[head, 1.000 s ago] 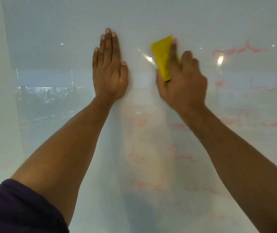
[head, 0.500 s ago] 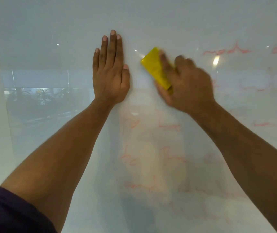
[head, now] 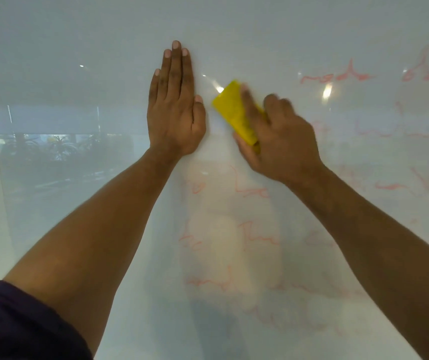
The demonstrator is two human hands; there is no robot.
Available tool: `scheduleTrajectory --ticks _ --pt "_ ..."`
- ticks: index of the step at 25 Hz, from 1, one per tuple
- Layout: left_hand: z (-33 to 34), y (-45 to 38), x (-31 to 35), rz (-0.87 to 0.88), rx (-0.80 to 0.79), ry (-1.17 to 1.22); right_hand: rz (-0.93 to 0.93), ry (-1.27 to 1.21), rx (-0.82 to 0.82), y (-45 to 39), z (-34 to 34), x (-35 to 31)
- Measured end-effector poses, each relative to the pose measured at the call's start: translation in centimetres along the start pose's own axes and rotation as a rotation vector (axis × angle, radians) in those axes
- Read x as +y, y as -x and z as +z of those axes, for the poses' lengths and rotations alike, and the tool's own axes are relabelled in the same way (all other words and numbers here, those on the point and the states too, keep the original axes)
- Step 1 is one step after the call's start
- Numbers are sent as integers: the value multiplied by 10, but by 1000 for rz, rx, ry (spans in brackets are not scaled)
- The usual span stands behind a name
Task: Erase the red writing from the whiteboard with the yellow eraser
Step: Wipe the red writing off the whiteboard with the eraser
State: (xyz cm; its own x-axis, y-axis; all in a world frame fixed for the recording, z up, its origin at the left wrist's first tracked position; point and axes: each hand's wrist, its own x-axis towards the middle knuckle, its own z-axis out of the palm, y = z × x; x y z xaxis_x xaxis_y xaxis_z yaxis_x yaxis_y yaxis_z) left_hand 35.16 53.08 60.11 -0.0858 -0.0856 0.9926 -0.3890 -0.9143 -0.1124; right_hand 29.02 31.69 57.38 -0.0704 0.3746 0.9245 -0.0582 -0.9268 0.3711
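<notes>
**Eraser at work on whiteboard**

The right hand (head: 281,141) clamps a yellow eraser (head: 235,114) against the whiteboard (head: 260,35) (motion-blurred), just beside the left hand (head: 175,113), pressed flat, fingers together. Faint red writing (head: 338,76) lies right and below.

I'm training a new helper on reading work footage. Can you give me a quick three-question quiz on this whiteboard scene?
1. True or false: the left hand lies flat and open on the whiteboard.
2. Which hand holds the yellow eraser? A) left B) right C) both
3. Fill in: the red writing that is left shows mostly to the ___ of the eraser and below it.

Key
1. True; its fingers are straight and together, and it holds nothing.
2. B; the right hand presses the eraser to the board.
3. Right.
</notes>
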Motion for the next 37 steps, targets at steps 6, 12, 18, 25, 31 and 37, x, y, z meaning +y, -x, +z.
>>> scheduleTrajectory --ticks 6,12,18,25,31,37 --pt "3 0 18 9 10 13 374 2 15 -5 -9 30" --pt "7 0 26 25 20 14 336 27 32 -3 -21 63" --pt "6 1 29 24 34 -4 119 100 -26 -5 -23 81" --pt "6 0 34 47 16 1 -12 156 -36 13 -20 75" --pt "8 -5 54 116 -3 15 13 101 -46 30 -21 70" --pt "17 -12 93 107 -5 -8 423 90 -61 32 -28 103"
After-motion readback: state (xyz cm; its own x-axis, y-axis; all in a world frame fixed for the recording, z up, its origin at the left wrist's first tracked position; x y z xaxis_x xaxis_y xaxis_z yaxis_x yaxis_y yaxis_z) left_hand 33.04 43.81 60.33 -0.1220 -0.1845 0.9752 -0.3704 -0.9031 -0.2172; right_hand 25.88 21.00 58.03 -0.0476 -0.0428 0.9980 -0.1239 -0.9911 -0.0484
